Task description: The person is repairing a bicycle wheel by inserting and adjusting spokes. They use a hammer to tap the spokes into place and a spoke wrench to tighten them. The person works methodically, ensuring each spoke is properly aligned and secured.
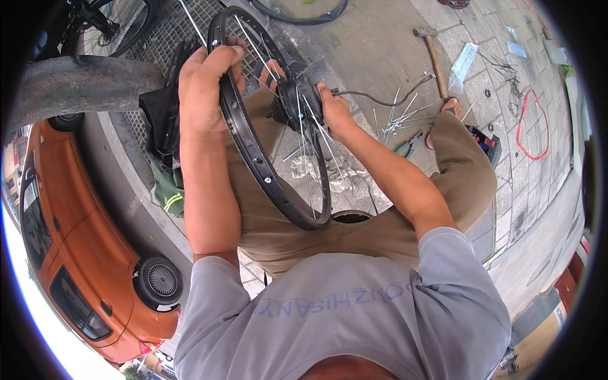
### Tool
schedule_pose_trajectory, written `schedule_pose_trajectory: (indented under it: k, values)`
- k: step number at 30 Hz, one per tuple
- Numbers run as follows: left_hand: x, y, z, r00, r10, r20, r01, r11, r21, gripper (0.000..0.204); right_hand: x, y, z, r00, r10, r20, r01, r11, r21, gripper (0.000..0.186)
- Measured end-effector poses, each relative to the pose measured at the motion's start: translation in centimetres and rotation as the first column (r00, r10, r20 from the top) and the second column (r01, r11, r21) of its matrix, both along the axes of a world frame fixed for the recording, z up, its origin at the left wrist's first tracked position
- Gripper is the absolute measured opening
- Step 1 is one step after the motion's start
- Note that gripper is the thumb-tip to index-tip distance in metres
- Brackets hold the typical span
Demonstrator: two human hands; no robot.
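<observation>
Grey short-sleeved T-shirt (354, 310), khaki trousers (354, 237), bare forearms.

One head-worn fisheye view – close, looking straight down over chest and lap to paved ground

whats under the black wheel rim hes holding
Below the black wheel rim are the person's tan trousers and a crumpled pale rag on the paving. The left hand grips the rim; the right hand covers part of the hub.
</observation>
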State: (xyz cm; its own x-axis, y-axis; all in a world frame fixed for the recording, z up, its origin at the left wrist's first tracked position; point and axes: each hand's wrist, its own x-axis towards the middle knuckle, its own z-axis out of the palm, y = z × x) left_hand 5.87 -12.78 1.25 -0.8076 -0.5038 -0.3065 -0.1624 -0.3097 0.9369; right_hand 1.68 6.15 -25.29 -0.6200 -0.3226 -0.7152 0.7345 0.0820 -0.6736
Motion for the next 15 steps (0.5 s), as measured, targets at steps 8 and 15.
schedule_pose_trajectory:
  k: [8,15]
  values:
    - [-2.9,7.2,1.5,0.99,-0.137,-0.045,0.134,0.989,-0.064,0.021,-3.5,4.8,-0.7,0.979,-0.205,-0.02,0.205,0.979,-0.024,0.061]
    - [-4.9,8.7,2.3,0.96,-0.271,-0.065,0.263,0.959,-0.106,0.023,-7.7,11.3,4.0,0.94,-0.204,-0.274,0.258,0.949,0.179,0.057]
